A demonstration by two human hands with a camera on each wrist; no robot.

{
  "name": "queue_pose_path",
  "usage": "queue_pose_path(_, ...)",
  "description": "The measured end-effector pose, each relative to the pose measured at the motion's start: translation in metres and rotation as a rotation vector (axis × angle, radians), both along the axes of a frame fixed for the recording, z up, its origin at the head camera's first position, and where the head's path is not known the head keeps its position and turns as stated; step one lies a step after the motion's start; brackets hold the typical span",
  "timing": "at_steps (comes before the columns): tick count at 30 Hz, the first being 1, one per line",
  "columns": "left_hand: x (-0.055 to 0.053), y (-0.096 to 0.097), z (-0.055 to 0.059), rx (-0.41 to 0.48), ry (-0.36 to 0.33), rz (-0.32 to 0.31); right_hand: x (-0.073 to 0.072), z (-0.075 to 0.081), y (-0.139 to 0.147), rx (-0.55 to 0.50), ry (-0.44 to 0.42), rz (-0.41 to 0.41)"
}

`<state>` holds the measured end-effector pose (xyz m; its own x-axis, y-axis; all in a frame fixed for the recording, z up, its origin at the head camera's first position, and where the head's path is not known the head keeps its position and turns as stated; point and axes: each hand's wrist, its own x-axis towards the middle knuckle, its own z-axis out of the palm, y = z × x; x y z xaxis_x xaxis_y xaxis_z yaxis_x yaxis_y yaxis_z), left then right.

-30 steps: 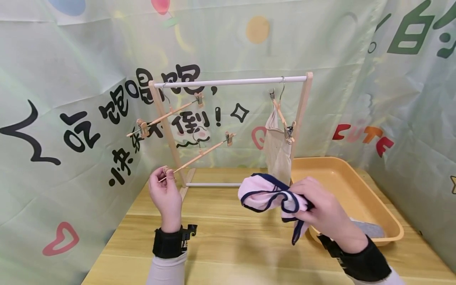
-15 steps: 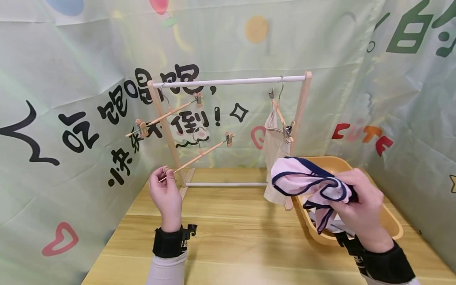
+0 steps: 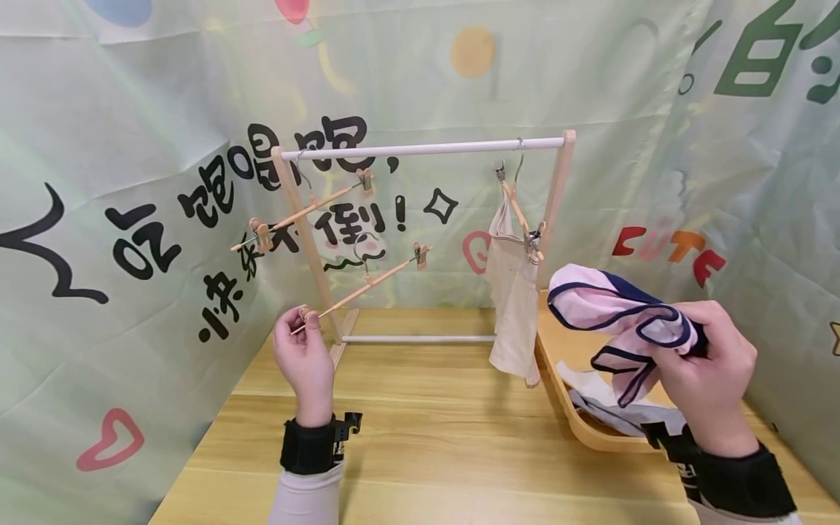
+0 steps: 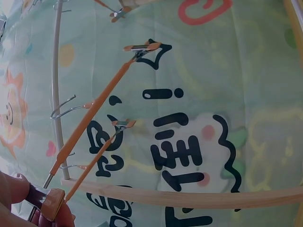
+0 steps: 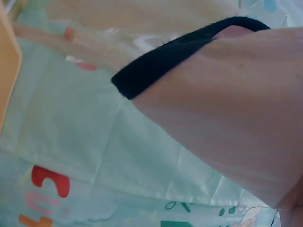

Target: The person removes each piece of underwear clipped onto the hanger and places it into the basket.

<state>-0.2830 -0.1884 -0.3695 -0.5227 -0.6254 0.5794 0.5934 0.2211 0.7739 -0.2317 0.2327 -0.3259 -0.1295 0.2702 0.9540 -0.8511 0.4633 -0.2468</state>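
Observation:
My left hand [image 3: 305, 357] pinches the clip at the near end of a wooden clip hanger [image 3: 367, 286], held in the air in front of the rack. In the left wrist view, thumb and fingers grip that wooden clip [image 4: 47, 201], while the clip [image 4: 142, 47] at the far end grips nothing. My right hand [image 3: 709, 372] holds a bunched pink cloth garment with navy trim [image 3: 607, 310] above the yellow tray [image 3: 584, 430]. Its exact kind is hard to tell while folded. In the right wrist view the hand hides most of the cloth, leaving some navy trim [image 5: 165, 59].
A small wooden rack with a white top rail [image 3: 426, 149] stands at the back. One bare clip hanger [image 3: 308, 211] hangs at its left, and another at its right carries a beige cloth [image 3: 512, 306]. Grey and white cloths [image 3: 610, 401] lie in the tray.
My right hand has moved right and slightly up with the pink garment, from in front of the rack to over the tray. My left hand and its hanger have stayed nearly still.

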Motion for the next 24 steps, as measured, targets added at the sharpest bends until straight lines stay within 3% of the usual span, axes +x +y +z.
queue_pose_path(6, 0.0, 0.0, 0.0, -0.004, -0.005, 0.003, -0.015, -0.014, 0.026, 0.083, -0.15, -0.16)
queue_pose_path(18, -0.001, -0.001, 0.0, -0.003, 0.001, 0.004, -0.035, -0.019, 0.051, 0.316, -0.439, -0.286)
queue_pose_path(24, 0.0, -0.001, 0.0, -0.003, -0.004, 0.005, -0.047, -0.022, 0.063, 0.486, -0.587, -0.312)
